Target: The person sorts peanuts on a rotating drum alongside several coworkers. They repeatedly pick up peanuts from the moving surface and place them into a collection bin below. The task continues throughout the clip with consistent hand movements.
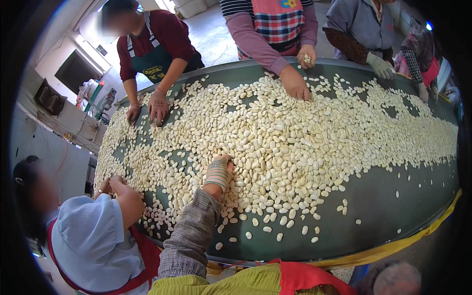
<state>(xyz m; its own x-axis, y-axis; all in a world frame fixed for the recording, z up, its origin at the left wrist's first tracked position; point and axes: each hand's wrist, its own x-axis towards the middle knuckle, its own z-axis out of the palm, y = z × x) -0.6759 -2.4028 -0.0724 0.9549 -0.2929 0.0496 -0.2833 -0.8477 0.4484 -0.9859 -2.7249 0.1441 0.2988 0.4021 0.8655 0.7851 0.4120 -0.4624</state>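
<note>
Pale white beans (280, 140) lie in a broad, uneven layer over a dark green conveyor belt (372, 210). My left hand (220, 170), in a striped glove with bare fingertips, rests palm down on the beans near the middle. Its fingers point away from me and dip among them; whether they pinch a bean is hidden. A grey checked sleeve (190, 236) covers that forearm. My right hand is out of view. Loose single beans (267, 229) are scattered on the belt before me.
Across the belt, a co-worker's gloved hands (158, 107) and another's bare hand (295, 83) touch beans; that person's other hand (307, 56) holds several. More gloved hands (380, 66) are at far right. A co-worker in light blue (86, 239) leans in at left. Yellow cloth (387, 250) edges the near side.
</note>
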